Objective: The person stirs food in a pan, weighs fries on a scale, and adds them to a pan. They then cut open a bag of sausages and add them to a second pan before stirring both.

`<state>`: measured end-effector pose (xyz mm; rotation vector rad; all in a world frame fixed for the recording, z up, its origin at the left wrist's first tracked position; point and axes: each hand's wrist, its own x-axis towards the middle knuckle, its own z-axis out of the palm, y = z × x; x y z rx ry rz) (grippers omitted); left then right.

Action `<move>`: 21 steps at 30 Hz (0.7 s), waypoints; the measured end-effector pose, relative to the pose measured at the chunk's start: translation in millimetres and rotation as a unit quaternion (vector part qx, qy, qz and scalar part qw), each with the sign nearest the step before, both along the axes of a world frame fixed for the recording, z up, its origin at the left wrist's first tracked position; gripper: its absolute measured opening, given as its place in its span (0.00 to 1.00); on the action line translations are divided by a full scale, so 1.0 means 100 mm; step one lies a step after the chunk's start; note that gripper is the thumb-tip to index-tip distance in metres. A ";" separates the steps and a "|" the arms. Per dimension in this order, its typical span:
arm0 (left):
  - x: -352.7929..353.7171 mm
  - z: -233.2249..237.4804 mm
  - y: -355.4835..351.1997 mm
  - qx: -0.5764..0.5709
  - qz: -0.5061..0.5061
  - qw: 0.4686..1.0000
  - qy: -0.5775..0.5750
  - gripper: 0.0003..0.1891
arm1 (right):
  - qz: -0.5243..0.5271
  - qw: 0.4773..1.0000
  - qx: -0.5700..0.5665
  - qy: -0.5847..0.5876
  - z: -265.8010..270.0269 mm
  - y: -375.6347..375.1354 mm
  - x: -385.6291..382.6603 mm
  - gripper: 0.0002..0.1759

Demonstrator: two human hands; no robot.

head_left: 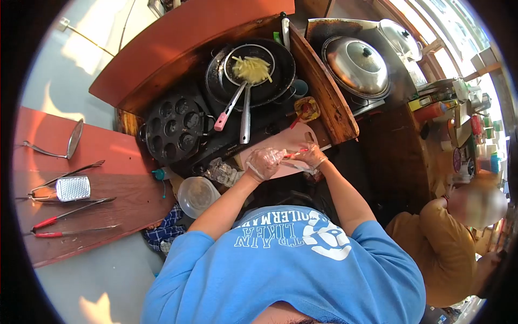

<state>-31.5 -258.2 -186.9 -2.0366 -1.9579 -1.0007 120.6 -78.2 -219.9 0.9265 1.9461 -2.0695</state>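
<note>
Both hands wear clear plastic gloves and meet over a pink cutting board (280, 139). My left hand (265, 163) has its fingers bent round one end of a small red item (291, 155). At the item's other end, my right hand (311, 156) is closed on it too. What the red item is cannot be made out. Beyond the board, a strainer (227, 80) with pale yellow strips (251, 69) rests over a black wok (280, 70). A metal handle (245, 116) lies beside the strainer's pink-ended one.
A black moulded pan (171, 128) is at the left, near a clear plastic tub (198, 197). Tongs and a grater (73, 188) hang at far left. A domed lid (356, 67) covers a pan behind the wooden edge. Another person (437, 248) sits at the right.
</note>
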 end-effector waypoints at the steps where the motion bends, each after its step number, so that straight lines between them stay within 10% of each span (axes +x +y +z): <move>1: 0.00 -0.05 -0.01 -0.003 0.000 1.000 0.004 0.10 | -0.009 0.993 -0.008 0.117 -0.23 -0.04 -0.02 0.21; 6: 0.08 -0.13 -0.15 -0.174 0.246 0.933 -0.198 0.13 | -0.127 0.978 0.080 0.148 -0.56 -0.24 -0.03 0.14; 8: 0.19 0.13 -0.23 -0.253 0.338 0.874 -0.239 0.21 | -0.139 0.954 0.260 -0.063 -0.44 -0.23 -0.12 0.16; 17: 0.33 0.31 -0.02 -0.469 0.265 0.840 -0.066 0.21 | -0.083 0.952 0.292 -0.035 -0.57 -0.09 -0.26 0.20; 21: 0.36 0.23 0.01 -0.362 0.291 0.884 -0.049 0.15 | -0.059 0.955 0.280 0.077 -0.84 0.01 -0.25 0.16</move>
